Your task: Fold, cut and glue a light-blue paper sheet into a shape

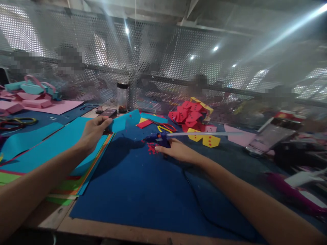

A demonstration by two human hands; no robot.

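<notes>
My right hand [176, 148] is wrapped round a dark blue hot glue gun [158, 137], whose nozzle points left. A long clear glue stick [204, 133] juts out of its back. Just below the gun lies a small cluster of red paper dots [152, 148]. My left hand [96, 131] pinches a light blue paper piece [119, 124] that reaches right from the fingertips. Beneath my left hand and forearm is a stack of coloured paper sheets [63, 136], light blue on top, with green, orange and red edges showing.
Red paper shapes with dots [190, 115] are piled beyond the gun, near yellow dotted pieces [211, 141] and scissors [167, 128]. A lidded jar [122, 97] stands by the perforated metal screen [158, 61]. The gun's black cord [195, 195] crosses the blue mat [143, 200]. A clear bottle [270, 132] is at right.
</notes>
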